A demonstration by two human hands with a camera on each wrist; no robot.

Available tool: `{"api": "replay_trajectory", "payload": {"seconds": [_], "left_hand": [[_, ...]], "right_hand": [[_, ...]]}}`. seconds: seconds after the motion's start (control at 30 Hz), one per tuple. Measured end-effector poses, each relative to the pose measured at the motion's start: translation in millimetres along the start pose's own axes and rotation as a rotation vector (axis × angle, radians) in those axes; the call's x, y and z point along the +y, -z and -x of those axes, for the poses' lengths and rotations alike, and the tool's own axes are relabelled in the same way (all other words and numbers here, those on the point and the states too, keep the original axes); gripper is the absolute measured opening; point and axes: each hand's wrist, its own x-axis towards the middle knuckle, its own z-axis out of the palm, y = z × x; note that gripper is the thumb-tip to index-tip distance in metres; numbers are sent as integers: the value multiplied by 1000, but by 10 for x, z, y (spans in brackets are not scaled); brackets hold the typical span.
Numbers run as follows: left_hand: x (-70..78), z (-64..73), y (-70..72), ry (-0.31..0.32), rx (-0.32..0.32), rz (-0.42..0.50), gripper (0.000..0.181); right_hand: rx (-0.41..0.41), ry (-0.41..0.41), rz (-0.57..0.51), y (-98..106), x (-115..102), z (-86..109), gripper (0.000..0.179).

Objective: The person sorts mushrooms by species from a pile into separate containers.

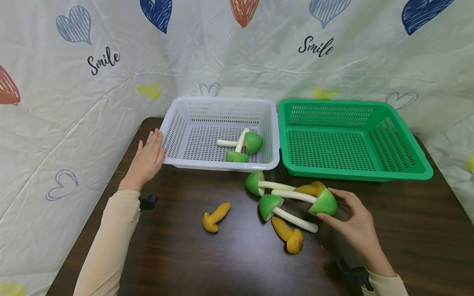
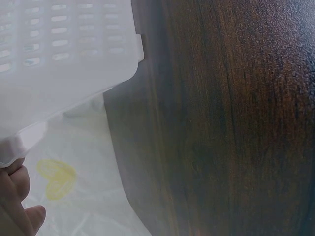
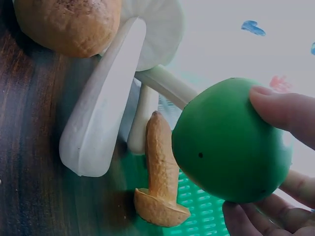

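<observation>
My right hand (image 1: pixel 355 222) pinches the green cap of a toy mushroom (image 1: pixel 326 203) between thumb and fingers; its white stem points left. In the right wrist view the cap (image 3: pixel 231 142) fills the grip. Close around it lie two more green-capped mushrooms, one behind (image 1: pixel 254 183) and one in front (image 1: pixel 269 205). A brown mushroom (image 1: pixel 309 188) is partly hidden behind the held cap, and another brown mushroom (image 1: pixel 295 241) lies nearer. With fingers extended, my left hand (image 1: pixel 146 160) rests against the left side of the white basket (image 1: pixel 222 165).
Two green-capped mushrooms (image 1: pixel 253 142) lie crossed inside the white basket. Right beside it stands a green basket (image 1: pixel 355 175). A third brown mushroom (image 1: pixel 211 222) lies alone on the dark wooden table (image 1: pixel 166 255). Behind the baskets hangs a patterned sheet (image 1: pixel 229 57).
</observation>
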Motion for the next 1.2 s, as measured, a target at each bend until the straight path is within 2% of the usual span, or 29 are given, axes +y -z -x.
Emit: {"api": "replay_trajectory", "payload": {"seconds": [0.17, 0.37, 0.5, 0.73, 1.2], "left_hand": [[-6, 1, -5, 3, -2, -1, 58], [-6, 4, -6, 1, -2, 1, 57], [-5, 7, -5, 4, -2, -2, 58], [-8, 11, -3, 6, 0, -6, 58], [-4, 6, -9, -1, 4, 2, 57]], "right_hand": [[25, 7, 2, -12, 175, 4, 77], [49, 20, -17, 9, 202, 10, 78], [54, 41, -56, 45, 77, 0, 76], [64, 15, -62, 82, -376, -7, 69], [56, 19, -123, 50, -491, -14, 70]]}}
